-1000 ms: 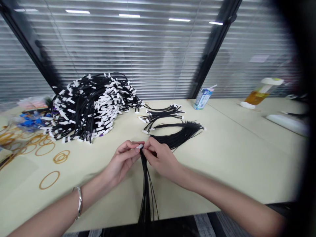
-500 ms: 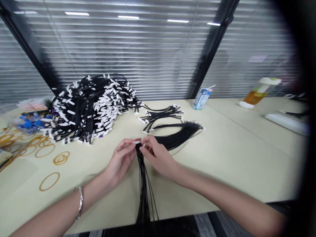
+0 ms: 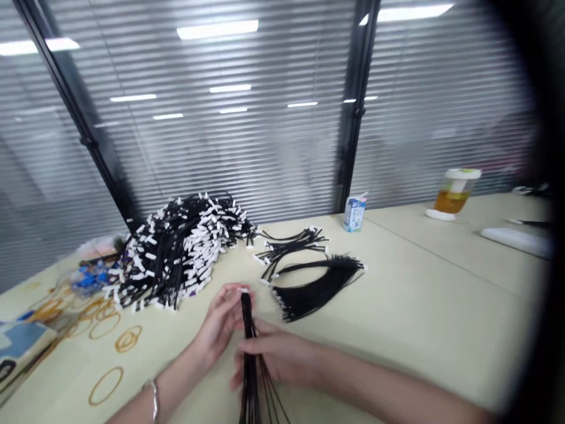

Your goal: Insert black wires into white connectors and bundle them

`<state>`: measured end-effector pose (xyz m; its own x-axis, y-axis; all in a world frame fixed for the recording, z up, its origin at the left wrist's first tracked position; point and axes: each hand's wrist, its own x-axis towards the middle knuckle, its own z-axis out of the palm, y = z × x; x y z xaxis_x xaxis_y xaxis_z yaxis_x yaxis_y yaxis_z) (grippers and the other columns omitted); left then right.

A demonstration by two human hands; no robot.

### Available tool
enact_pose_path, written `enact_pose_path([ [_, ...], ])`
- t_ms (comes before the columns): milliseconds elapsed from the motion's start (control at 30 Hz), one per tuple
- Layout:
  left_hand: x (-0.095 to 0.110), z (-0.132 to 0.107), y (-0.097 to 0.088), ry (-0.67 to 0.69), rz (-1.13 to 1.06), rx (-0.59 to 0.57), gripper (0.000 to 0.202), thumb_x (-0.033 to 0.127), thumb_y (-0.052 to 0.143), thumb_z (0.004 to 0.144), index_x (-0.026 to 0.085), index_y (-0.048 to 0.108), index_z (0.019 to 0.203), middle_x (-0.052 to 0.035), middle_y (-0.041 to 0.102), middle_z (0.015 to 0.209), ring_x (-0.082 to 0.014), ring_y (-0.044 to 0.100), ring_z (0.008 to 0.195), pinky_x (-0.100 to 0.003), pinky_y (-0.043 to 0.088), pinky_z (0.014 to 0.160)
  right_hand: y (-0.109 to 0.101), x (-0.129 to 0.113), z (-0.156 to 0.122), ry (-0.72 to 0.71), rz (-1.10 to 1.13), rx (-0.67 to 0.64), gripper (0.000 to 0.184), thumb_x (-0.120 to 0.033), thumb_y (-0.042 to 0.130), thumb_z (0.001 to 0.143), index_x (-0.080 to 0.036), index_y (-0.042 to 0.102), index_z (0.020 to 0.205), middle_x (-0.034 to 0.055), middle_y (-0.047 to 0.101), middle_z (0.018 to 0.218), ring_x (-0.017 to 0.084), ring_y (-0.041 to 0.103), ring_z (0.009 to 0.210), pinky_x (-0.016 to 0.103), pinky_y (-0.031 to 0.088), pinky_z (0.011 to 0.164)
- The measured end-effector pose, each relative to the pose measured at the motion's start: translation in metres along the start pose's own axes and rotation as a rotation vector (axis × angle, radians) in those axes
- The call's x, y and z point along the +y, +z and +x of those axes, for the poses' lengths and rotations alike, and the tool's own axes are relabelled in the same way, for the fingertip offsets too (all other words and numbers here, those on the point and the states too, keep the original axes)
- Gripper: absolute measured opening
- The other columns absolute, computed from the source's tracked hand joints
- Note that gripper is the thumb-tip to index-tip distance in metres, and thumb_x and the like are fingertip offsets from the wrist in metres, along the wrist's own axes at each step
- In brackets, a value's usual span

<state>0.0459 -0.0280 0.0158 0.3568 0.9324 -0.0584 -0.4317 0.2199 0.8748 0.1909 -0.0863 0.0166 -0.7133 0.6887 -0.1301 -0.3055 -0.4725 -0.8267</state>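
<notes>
My left hand [image 3: 220, 324] pinches the top end of a thin bunch of black cables [image 3: 249, 365], near its white connector tip. My right hand [image 3: 278, 356] is wrapped around the same bunch lower down. The bunch stands nearly upright and runs off the bottom of the view. A silver bracelet [image 3: 153, 397] sits on my left wrist. Just beyond my hands a fanned bundle of black cables [image 3: 318, 285] lies flat on the beige table [image 3: 419, 306].
A big heap of black cables with white connectors [image 3: 180, 250] is at back left, a smaller loose bunch [image 3: 289, 244] beside it. Rubber bands [image 3: 106, 330] are scattered on the left. A small drink carton [image 3: 354, 213], a jar of amber liquid [image 3: 452, 194] and blinds stand behind.
The view has tilted up, so the table sits lower. My right hand slid from the bunch's tip down its length and closed around it. My left hand stays at the tip.
</notes>
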Motion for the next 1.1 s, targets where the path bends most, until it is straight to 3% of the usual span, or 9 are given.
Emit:
enact_pose_path([
  [100,-0.002,0.000,0.002,-0.074,0.007,-0.011,0.022,0.032,0.068,0.078,0.023,0.058,0.095,-0.0035,0.064,0.099,-0.0186,0.065,0.088,-0.026,0.052,0.067,-0.009,0.006,0.006,0.083,0.155,0.040,0.034,-0.033,0.064,0.077,-0.021,0.039,0.097,-0.0066,0.047,0.064,0.009,0.052,0.054,0.030,0.047,0.064],
  [200,0.002,0.005,-0.002,-0.029,-0.010,0.053,0.021,0.027,0.073,0.074,0.021,0.063,0.092,-0.0047,0.063,0.099,-0.0183,0.064,0.093,-0.026,0.050,0.083,-0.021,0.001,0.009,0.130,0.156,0.008,0.015,-0.034,0.042,0.090,-0.019,0.042,0.091,-0.0087,0.033,0.057,0.002,0.030,0.040,0.015,0.032,0.047],
  [333,0.024,0.008,-0.004,0.087,0.113,0.174,0.019,0.023,0.078,0.068,0.020,0.067,0.083,-0.0043,0.063,0.094,-0.0170,0.061,0.089,-0.025,0.049,0.082,-0.031,-0.018,0.002,0.132,0.043,-0.018,0.029,-0.032,0.020,0.098,-0.019,0.043,0.087,-0.0086,0.022,0.052,0.005,0.015,0.038,0.016,0.015,0.039],
  [400,0.037,0.003,0.001,0.145,0.246,0.117,0.016,0.029,0.076,0.070,0.020,0.068,0.081,-0.0036,0.061,0.089,-0.0171,0.059,0.087,-0.025,0.050,0.077,-0.034,-0.026,-0.009,0.137,-0.041,-0.010,0.034,-0.032,0.018,0.099,-0.018,0.047,0.088,-0.0085,0.021,0.052,0.006,0.012,0.038,0.017,0.012,0.037],
  [533,0.052,-0.006,0.015,0.188,0.441,0.034,0.019,0.034,0.073,0.073,0.017,0.067,0.081,-0.0059,0.063,0.085,-0.0183,0.058,0.083,-0.027,0.048,0.077,-0.038,-0.033,-0.045,0.124,-0.229,0.062,0.027,-0.038,0.038,0.095,-0.016,0.051,0.085,-0.0086,0.022,0.053,0.004,0.015,0.039,0.016,0.014,0.035],
  [633,0.057,-0.004,0.021,0.226,0.480,0.108,0.020,0.034,0.074,0.071,0.017,0.067,0.080,-0.0054,0.063,0.080,-0.0173,0.057,0.079,-0.025,0.048,0.073,-0.047,-0.039,-0.076,0.120,-0.356,0.124,0.033,-0.049,0.046,0.090,-0.016,0.050,0.082,-0.0085,0.027,0.055,0.003,0.019,0.040,0.015,0.019,0.036],
  [900,0.060,0.014,0.026,0.248,0.559,0.150,0.022,0.032,0.075,0.069,0.017,0.068,0.083,-0.0075,0.064,0.081,-0.0192,0.059,0.078,-0.029,0.052,0.072,-0.075,-0.050,-0.141,0.078,-0.731,0.356,0.032,-0.047,0.045,0.089,-0.016,0.051,0.080,-0.0045,0.041,0.062,0.005,0.037,0.048,0.017,0.031,0.043],
  [1033,0.054,0.024,0.034,0.180,0.555,0.125,0.018,0.027,0.077,0.064,0.016,0.067,0.075,-0.0082,0.066,0.082,-0.0197,0.061,0.076,-0.028,0.053,0.069,-0.079,-0.042,-0.158,0.013,-0.978,0.531,0.030,-0.041,0.042,0.090,-0.017,0.045,0.074,-0.0037,0.044,0.065,0.006,0.044,0.054,0.018,0.037,0.050],
  [1100,0.050,0.029,0.039,0.158,0.553,0.095,0.018,0.027,0.078,0.064,0.016,0.067,0.074,-0.0076,0.066,0.081,-0.0196,0.062,0.076,-0.028,0.053,0.070,-0.081,-0.038,-0.161,0.022,-0.947,0.541,0.031,-0.043,0.041,0.090,-0.017,0.042,0.074,-0.0021,0.051,0.066,0.006,0.046,0.052,0.020,0.038,0.049],
])
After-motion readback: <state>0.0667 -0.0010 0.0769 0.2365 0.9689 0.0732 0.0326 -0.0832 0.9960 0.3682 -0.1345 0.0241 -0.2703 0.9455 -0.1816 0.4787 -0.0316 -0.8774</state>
